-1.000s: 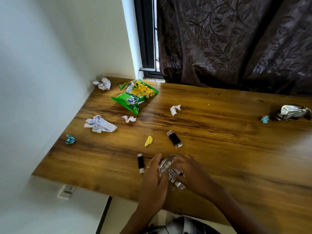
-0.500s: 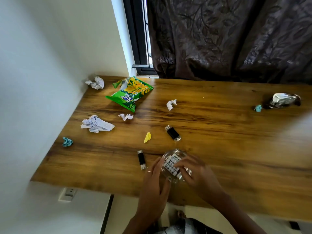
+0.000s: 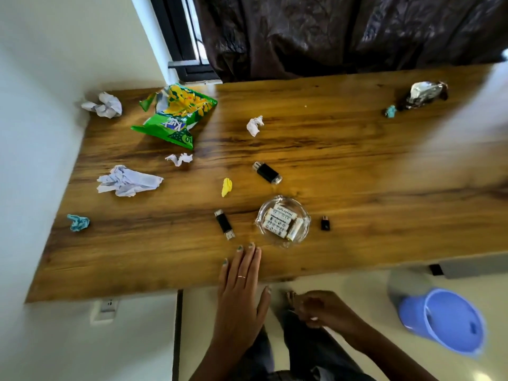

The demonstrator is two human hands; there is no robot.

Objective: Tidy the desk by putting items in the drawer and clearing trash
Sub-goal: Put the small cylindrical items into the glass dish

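Observation:
A clear glass dish (image 3: pixel 283 220) holding several white batteries stands near the front edge of the wooden desk (image 3: pixel 357 174). Two black USB sticks (image 3: pixel 224 224) (image 3: pixel 267 173) and a small black adapter (image 3: pixel 325 223) lie around it. My left hand (image 3: pixel 242 281) rests flat on the desk's front edge, fingers straight, holding nothing. My right hand (image 3: pixel 316 306) hangs below the edge with loosely curled fingers and holds nothing. A green snack bag (image 3: pixel 176 116) lies at the back left.
Crumpled white papers (image 3: pixel 126 181) (image 3: pixel 104 104) (image 3: pixel 254 125) (image 3: pixel 179 158), a yellow scrap (image 3: pixel 226 187), teal scraps (image 3: pixel 78 222) (image 3: pixel 390 111) and a foil wrapper (image 3: pixel 424 92) litter the desk. A blue bin (image 3: pixel 445 323) stands on the floor at right. Wall on the left, curtain behind.
Both hands have let go of the glass dish and drawn back toward me; the right hand dropped below the desk edge. The view tilted down, showing the blue bin.

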